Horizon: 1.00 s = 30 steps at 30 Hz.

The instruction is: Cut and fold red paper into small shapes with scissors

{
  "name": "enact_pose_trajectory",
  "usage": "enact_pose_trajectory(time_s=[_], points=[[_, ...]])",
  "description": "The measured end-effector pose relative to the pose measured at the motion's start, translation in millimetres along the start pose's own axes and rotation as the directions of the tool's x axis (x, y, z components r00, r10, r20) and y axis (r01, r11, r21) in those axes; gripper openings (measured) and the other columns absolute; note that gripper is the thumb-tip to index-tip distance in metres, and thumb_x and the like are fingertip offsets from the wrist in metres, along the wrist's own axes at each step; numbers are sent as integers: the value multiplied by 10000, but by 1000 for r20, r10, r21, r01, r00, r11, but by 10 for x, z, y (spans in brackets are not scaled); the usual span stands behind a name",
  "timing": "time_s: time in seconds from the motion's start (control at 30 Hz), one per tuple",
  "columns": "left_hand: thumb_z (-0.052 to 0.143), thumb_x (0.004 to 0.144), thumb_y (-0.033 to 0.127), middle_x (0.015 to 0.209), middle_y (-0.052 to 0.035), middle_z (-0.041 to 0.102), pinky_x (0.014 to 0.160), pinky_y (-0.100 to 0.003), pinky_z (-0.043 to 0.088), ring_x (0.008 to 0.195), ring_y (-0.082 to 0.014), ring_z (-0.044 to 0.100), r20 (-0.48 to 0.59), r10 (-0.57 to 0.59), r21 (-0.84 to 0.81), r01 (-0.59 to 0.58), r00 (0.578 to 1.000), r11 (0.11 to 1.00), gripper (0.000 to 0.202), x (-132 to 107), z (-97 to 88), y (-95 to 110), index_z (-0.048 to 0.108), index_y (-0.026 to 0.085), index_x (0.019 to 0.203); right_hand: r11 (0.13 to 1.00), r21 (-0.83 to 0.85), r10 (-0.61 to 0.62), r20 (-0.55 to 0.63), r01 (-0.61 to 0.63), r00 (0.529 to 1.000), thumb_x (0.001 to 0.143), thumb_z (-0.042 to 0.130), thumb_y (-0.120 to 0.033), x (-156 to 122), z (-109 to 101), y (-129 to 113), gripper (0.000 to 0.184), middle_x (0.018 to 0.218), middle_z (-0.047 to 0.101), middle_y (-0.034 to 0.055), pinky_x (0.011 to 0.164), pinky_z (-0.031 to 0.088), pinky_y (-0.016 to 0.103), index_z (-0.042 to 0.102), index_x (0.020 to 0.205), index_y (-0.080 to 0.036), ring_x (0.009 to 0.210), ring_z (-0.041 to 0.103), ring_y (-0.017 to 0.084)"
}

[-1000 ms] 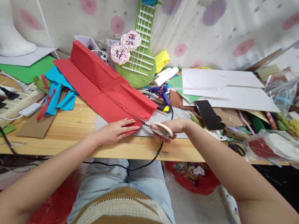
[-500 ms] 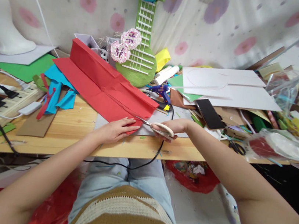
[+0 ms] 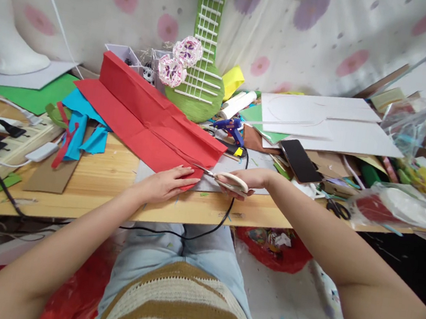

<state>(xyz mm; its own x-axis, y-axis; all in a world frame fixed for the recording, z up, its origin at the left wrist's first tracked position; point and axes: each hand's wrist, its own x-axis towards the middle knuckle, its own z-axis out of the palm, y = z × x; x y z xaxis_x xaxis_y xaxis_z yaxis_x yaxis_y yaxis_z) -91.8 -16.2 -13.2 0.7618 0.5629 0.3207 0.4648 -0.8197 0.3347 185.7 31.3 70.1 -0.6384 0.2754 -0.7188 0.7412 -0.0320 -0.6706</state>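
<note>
A large creased sheet of red paper (image 3: 135,117) lies slantwise on the wooden table, its far left part folded up. My left hand (image 3: 168,182) rests flat on its near edge, fingers stretched out and pointing right. In my right hand (image 3: 247,180) is a pair of scissors (image 3: 233,183) with white handles, held round the loops. Their metal blades point left into the right end of the sheet, just beyond my left fingertips, along a cut between the main sheet and a near strip. My right fingers are partly hidden by the handles.
A blue glue gun (image 3: 230,125) lies behind the paper, its black cord (image 3: 228,212) running over the table's front edge. To the right are a phone (image 3: 300,161), white boards (image 3: 343,135) and black-handled scissors (image 3: 338,209). Blue paper pieces (image 3: 77,135) and a power strip (image 3: 19,153) lie left.
</note>
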Motion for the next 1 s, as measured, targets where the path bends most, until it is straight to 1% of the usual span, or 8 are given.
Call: enact_pose_trajectory(time_s=[0.13,0.3,0.43,0.6,0.77,0.9,1.0], points=[[361,940,259,1412,-99,433,1070,-440,353,1313,-219,381,-6,4,-1,-4,1000,1000,414,0,10,-5,470,252,1340,1000,21,7,-14,-6,1000,826,433,-642,-12,-10,17,517,641,471,-5,354,239,163,475,881,-129,448,422,55],[352,942,248,1410,-110,433,1070,-444,352,1318,-221,373,0,12,23,-12,1000,1000,415,2,12,-6,468,241,1341,999,-12,36,-24,-36,999,837,421,-641,-51,-26,8,520,561,457,-15,367,238,154,485,873,-126,455,428,65],[353,942,251,1414,-112,429,1070,-450,349,1319,-226,372,7,7,20,-7,1000,1000,416,-1,9,-7,468,241,1342,996,-14,90,-60,-91,994,799,472,-664,-75,-39,-34,545,593,478,-14,391,265,148,496,917,-132,477,448,59],[361,939,254,1418,-103,427,1075,-450,342,1326,-225,363,16,-4,3,4,1000,1000,421,-3,12,-9,460,253,1348,990,-37,131,-82,-134,988,781,470,-693,-70,-68,-35,568,579,478,-13,393,269,152,504,886,-135,469,445,59],[364,936,254,1416,-89,433,1076,-459,339,1320,-223,373,-1,-8,-25,8,1000,1000,420,-1,18,-10,464,267,1344,990,-30,136,-106,-140,985,748,533,-678,-46,-86,-21,546,563,475,-22,402,291,159,506,859,-144,456,437,56],[358,937,259,1414,-94,435,1081,-455,332,1320,-228,373,4,-17,-28,17,1000,999,421,-4,23,-10,467,260,1344,989,-26,140,-98,-143,985,762,494,-693,-31,-95,-22,559,576,480,-15,404,301,169,507,860,-143,459,439,60],[343,943,265,1418,-86,431,1090,-448,317,1326,-221,363,9,-24,-47,24,1000,999,420,-1,3,6,465,258,1345,989,-63,127,-70,-132,989,793,485,-660,-34,-96,-4,527,574,471,-17,400,276,161,495,883,-141,468,438,59]])
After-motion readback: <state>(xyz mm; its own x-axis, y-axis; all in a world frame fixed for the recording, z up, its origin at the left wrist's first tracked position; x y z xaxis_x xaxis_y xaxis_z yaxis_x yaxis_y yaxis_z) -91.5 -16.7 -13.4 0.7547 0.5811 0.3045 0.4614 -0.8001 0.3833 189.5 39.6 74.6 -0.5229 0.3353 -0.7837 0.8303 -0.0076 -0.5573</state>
